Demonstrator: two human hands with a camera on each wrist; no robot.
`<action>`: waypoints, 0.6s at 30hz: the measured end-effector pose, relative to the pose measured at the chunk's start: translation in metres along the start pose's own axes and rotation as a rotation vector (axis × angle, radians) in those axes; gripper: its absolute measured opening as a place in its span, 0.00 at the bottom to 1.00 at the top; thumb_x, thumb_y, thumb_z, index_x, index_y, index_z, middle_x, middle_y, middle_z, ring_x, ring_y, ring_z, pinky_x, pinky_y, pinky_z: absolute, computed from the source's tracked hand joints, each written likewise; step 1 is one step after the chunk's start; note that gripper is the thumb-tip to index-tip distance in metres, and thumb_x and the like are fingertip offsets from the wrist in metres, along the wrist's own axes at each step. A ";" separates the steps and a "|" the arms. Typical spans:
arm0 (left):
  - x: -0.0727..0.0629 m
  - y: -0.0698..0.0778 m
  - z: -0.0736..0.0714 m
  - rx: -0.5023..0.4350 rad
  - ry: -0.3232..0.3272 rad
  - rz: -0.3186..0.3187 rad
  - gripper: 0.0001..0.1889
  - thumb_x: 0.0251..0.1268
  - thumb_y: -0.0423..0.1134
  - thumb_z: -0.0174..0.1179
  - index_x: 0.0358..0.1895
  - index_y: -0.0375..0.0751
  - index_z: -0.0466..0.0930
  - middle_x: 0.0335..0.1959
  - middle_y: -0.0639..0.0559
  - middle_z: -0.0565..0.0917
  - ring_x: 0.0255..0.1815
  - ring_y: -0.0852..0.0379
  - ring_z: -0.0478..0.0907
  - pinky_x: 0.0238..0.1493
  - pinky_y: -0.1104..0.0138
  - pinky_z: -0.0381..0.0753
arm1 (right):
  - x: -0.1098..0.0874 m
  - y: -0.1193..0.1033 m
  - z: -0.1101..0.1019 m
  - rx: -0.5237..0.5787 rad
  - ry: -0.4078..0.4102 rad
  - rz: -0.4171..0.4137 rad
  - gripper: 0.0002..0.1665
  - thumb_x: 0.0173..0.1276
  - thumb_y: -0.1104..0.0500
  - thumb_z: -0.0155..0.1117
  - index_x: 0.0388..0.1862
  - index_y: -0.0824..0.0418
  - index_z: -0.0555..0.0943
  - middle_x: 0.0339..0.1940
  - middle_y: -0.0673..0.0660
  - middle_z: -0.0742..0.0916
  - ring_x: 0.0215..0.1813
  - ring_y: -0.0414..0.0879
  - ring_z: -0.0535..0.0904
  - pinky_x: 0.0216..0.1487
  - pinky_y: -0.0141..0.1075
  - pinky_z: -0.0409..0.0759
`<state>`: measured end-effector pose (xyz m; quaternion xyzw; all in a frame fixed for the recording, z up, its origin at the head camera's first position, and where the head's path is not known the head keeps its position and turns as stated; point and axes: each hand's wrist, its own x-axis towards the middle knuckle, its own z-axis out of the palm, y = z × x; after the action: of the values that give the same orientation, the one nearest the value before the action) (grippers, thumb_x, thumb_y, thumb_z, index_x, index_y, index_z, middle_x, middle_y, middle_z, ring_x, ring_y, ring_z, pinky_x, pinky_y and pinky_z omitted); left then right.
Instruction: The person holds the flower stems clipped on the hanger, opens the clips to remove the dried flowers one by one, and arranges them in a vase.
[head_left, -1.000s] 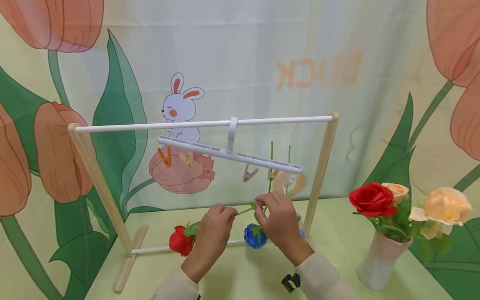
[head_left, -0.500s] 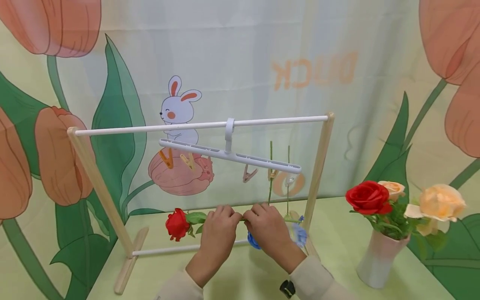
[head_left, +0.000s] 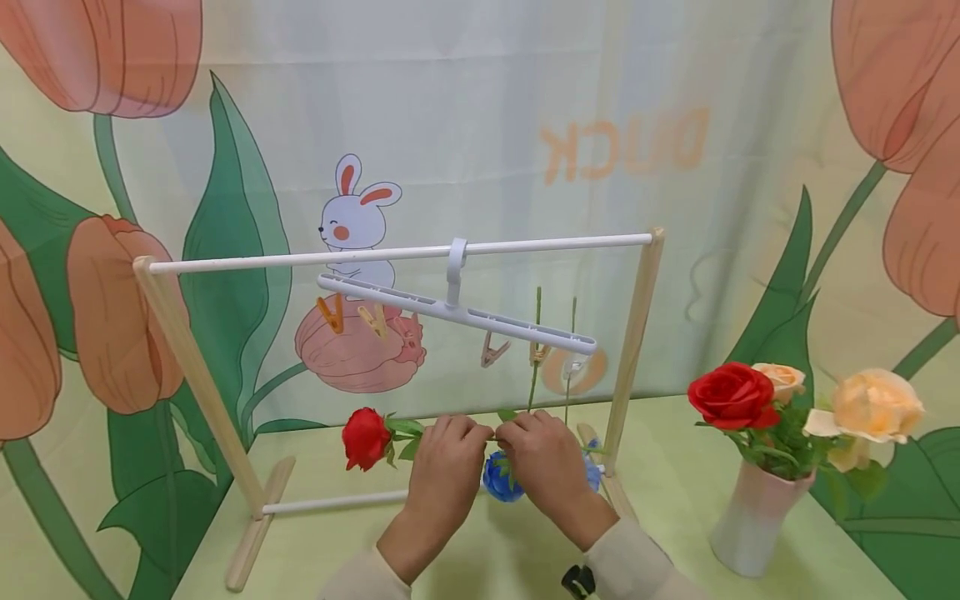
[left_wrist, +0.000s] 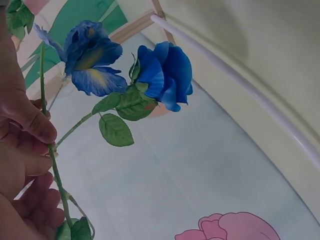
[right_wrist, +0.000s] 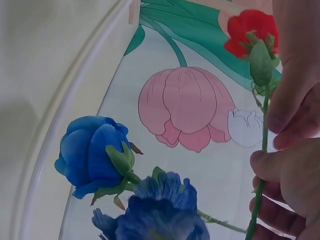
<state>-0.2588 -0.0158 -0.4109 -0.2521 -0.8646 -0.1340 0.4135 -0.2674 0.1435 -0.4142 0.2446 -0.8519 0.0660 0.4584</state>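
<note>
My left hand [head_left: 447,467] and right hand [head_left: 543,458] both pinched the stem [right_wrist: 264,135] of the red rose [head_left: 367,438] between thumb and fingers, low beneath the tilted hanger [head_left: 480,318]. The stem lay crosswise with its bloom out to my left, so my left hand was nearer the petals and my right held farther down. Above my hands hung a bare pink clip [head_left: 487,358]; beside it, the tan clip [head_left: 537,354] gripped a stalk that ran up and down, square to mine. The bloom was deep red and full, with leaves just below it on thin green. A blue rose [head_left: 502,477] showed partly behind my right hand.
</note>
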 end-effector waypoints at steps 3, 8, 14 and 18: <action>0.001 0.003 0.000 -0.037 0.024 0.013 0.08 0.55 0.31 0.74 0.36 0.47 0.88 0.33 0.53 0.84 0.38 0.54 0.80 0.36 0.64 0.80 | -0.002 0.004 -0.002 0.012 0.018 0.050 0.10 0.51 0.59 0.83 0.29 0.51 0.88 0.28 0.47 0.89 0.29 0.44 0.81 0.30 0.33 0.80; 0.001 0.006 0.002 -0.087 0.023 0.003 0.09 0.53 0.31 0.76 0.35 0.47 0.88 0.32 0.54 0.84 0.35 0.55 0.79 0.36 0.65 0.81 | -0.006 0.011 -0.008 0.063 0.035 0.130 0.09 0.54 0.61 0.81 0.31 0.52 0.88 0.27 0.48 0.87 0.27 0.45 0.79 0.27 0.35 0.80; 0.002 0.008 0.007 -0.162 -0.091 -0.099 0.08 0.57 0.35 0.75 0.39 0.46 0.88 0.35 0.52 0.86 0.38 0.53 0.83 0.40 0.63 0.86 | -0.011 0.018 -0.022 0.089 0.069 0.211 0.08 0.56 0.62 0.80 0.34 0.55 0.89 0.30 0.49 0.89 0.30 0.45 0.83 0.31 0.37 0.84; 0.012 0.012 0.013 -0.266 -0.252 -0.245 0.09 0.65 0.39 0.69 0.46 0.44 0.86 0.40 0.50 0.87 0.43 0.51 0.83 0.44 0.59 0.86 | -0.014 0.025 -0.032 0.115 0.123 0.284 0.09 0.55 0.63 0.80 0.34 0.56 0.89 0.29 0.50 0.90 0.30 0.45 0.84 0.30 0.39 0.83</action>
<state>-0.2667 0.0036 -0.4095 -0.2121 -0.9083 -0.2637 0.2460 -0.2485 0.1809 -0.4042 0.1430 -0.8431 0.1937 0.4808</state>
